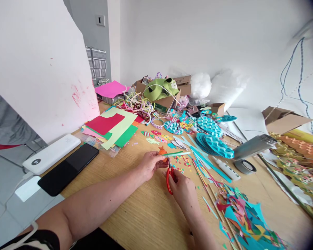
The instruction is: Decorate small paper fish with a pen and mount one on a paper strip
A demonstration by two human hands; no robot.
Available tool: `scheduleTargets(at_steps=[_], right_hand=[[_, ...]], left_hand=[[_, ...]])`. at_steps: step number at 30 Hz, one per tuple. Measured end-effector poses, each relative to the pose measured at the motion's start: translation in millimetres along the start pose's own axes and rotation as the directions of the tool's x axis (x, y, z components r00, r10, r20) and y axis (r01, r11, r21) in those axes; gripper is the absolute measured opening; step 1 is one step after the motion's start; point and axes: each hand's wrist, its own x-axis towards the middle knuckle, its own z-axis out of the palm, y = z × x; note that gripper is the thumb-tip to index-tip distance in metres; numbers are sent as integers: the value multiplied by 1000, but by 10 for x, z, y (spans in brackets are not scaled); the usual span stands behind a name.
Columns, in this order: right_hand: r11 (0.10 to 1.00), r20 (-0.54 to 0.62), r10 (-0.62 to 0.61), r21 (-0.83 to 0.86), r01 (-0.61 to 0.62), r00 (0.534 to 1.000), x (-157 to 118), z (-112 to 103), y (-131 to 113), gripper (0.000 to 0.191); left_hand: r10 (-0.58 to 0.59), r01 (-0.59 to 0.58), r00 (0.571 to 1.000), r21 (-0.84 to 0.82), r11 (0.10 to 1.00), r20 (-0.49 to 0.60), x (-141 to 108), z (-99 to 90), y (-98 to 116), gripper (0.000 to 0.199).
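My left hand [151,164] is closed in a pinch on an orange paper fish [162,151] and thin green and pale paper strips [177,153] that stick out to the right. Red-handled scissors [169,180] are in my right hand [184,189], its fingers wrapped round the handles. The scissor blades point up at the strips, close beside my left fingertips. Small patterned paper fish [160,139] lie on the table just beyond my hands. Tiny coloured paper bits [182,160] are scattered right of the scissors.
Coloured paper sheets [106,123], a black phone [69,168] and a white power bank [52,152] are on the left. Blue egg-tray pieces [214,142], a glue tube [226,169], a tape roll [245,166], a metal bottle [254,146] and a scrap pile [247,217] are on the right.
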Motion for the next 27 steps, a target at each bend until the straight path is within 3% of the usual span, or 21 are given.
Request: scheduleTargets(at_steps=[27], right_hand=[[1000,-1,17,-2,-17,1000,6,6,0,48]], left_hand=[[35,-36,999,51,998,20,5,-3,-6,30]])
